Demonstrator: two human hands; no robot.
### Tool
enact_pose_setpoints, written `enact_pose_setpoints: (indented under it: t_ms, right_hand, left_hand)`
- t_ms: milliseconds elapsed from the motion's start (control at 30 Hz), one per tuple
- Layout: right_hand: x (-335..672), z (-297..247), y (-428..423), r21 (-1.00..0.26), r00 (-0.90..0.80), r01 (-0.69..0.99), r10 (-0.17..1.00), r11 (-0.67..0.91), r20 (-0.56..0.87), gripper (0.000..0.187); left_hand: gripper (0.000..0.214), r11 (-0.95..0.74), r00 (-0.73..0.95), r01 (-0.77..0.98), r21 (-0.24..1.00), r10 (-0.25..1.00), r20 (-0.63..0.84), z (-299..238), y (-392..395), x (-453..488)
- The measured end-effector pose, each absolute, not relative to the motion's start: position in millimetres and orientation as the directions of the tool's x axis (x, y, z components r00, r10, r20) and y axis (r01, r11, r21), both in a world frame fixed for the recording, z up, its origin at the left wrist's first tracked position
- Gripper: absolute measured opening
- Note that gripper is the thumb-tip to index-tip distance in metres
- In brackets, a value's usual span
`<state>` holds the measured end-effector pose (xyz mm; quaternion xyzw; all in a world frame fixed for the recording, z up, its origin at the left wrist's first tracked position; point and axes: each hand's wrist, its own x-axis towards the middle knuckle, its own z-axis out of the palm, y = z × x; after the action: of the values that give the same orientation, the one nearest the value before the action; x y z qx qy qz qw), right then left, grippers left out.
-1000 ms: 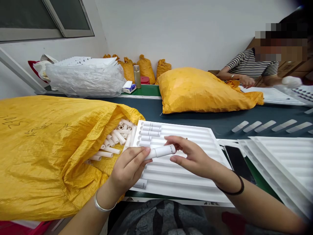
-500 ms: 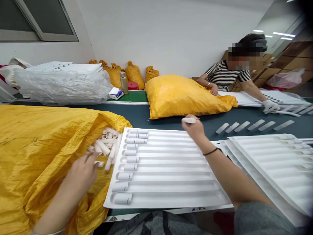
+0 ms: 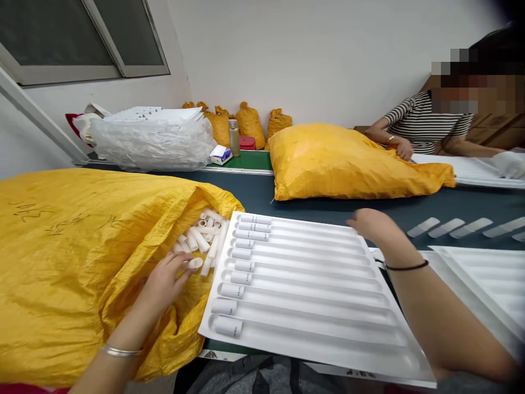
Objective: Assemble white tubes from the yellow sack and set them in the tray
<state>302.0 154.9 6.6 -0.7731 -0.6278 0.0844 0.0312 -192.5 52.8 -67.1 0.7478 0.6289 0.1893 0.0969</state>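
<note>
dark conveyor belt (image 3: 328, 208) carries two yellow sacks (image 3: 61, 262) (image 3: 348, 164), white grooved tray (image 3: 320, 295), flat white strips (image 3: 447, 227).

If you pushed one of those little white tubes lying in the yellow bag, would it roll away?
Probably yes. The white tubes are round and smooth, so a loose one would likely roll sideways. They look hollow at the ends, so they are probably light. The left hand touches one with just its fingertips. In the white tray, the grooves would likely stop them rolling.

Plain white wall (image 3: 311, 49); grey-framed window (image 3: 77, 38) at upper left — pane dark, perhaps unlit behind
</note>
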Motion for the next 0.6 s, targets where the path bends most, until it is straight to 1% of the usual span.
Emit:
enact_pose_setpoints:
  t_ms: [67,133,167,200,267,300,333,367,400,433,467,500,533,567,600]
  right_hand:
    - [253,5,149,-0.253,-0.113,0.963,0.99,0.09,-0.078,0.02]
    - [200,-8,142,-0.331,-0.34,0.891,0.94,0.311,-0.033,0.031]
    - [176,-16,139,-0.351,-0.408,0.856,0.913,0.379,-0.012,0.034]
    - [156,-25,138,-0.362,-0.452,0.831,0.892,0.422,0.002,0.033]
    - [130,-40,140,-0.364,-0.48,0.813,0.877,0.453,0.021,0.024]
    - [123,-45,142,-0.362,-0.474,0.816,0.88,0.451,0.029,0.021]
    - [119,-48,143,-0.36,-0.461,0.821,0.887,0.443,0.04,0.018]
    - [119,-48,144,-0.362,-0.445,0.825,0.894,0.434,0.058,0.018]
    - [119,-46,143,-0.369,-0.427,0.826,0.9,0.426,0.083,0.018]
    - [120,-42,140,-0.383,-0.412,0.822,0.904,0.422,0.113,0.018]
    - [121,-36,134,-0.401,-0.403,0.812,0.904,0.424,0.14,0.019]
    - [121,-30,127,-0.414,-0.404,0.801,0.901,0.433,0.161,0.02]
    - [120,-24,118,-0.452,-0.414,0.773,0.894,0.446,0.174,0.02]
    - [118,-17,108,-0.533,-0.437,0.713,0.883,0.456,0.171,0.021]
    - [117,-12,98,-0.65,-0.473,0.613,0.867,0.45,0.154,0.021]
  left_hand:
    - [0.029,-0.229,0.094,0.837,0.497,0.955,0.281,-55,51,-170]
    - [0.026,-0.311,0.089,0.763,0.567,0.919,0.385,-43,50,-147]
    - [0.025,-0.353,0.091,0.729,0.587,0.9,0.427,-38,50,-137]
    - [0.024,-0.386,0.092,0.696,0.605,0.884,0.459,-33,50,-127]
    - [0.022,-0.41,0.054,0.622,0.667,0.872,0.486,-27,48,-114]
    - [0.022,-0.403,0.008,0.55,0.732,0.879,0.478,-25,47,-110]
    - [0.024,-0.39,-0.056,0.436,0.811,0.888,0.457,-23,45,-108]
    - [0.028,-0.367,-0.128,0.279,0.887,0.902,0.413,-22,44,-108]
    - [0.035,-0.336,-0.197,0.092,0.937,0.916,0.348,-21,42,-108]
    - [0.044,-0.3,-0.253,-0.097,0.949,0.929,0.268,-21,41,-110]
    - [0.052,-0.261,-0.29,-0.261,0.93,0.94,0.182,-20,39,-112]
    - [0.056,-0.22,-0.308,-0.386,0.896,0.946,0.1,-19,38,-114]
    - [0.057,-0.178,-0.307,-0.475,0.862,0.951,0.028,-18,37,-116]
    - [0.055,-0.139,-0.293,-0.535,0.833,0.956,-0.028,-17,35,-116]
    - [0.05,-0.106,-0.272,-0.575,0.812,0.96,-0.067,-16,34,-115]
